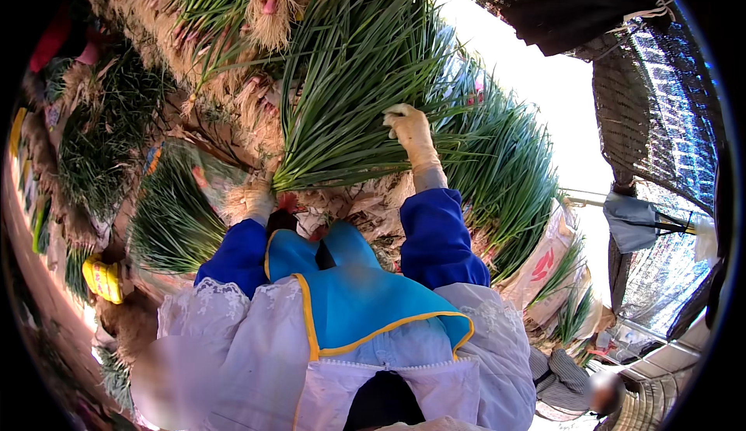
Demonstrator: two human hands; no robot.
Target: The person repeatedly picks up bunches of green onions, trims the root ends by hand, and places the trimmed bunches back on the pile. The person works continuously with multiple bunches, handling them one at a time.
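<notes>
My left hand (250, 199), in a pale glove, grips a bunch of long green onion plants (344, 122) near its root end, at the centre left. The leaves fan out up and to the right. At the right edge of that fan, my right hand (411, 131), also gloved, is raised with its fingers curled over the leaves; whether it holds any leaf is not plain. Both arms wear blue sleeves. A smaller bundle with pink stems and pale roots (271, 20) lies at the top, roots towards me.
Piled green onions (501, 157) line the right side. Another bundle (175, 215) lies on clear plastic at the left, near a yellow package (103, 279). A printed sack (539, 268) stands at the right, and another person (562, 384) is at the lower right. Shade netting (623, 99) hangs at the right.
</notes>
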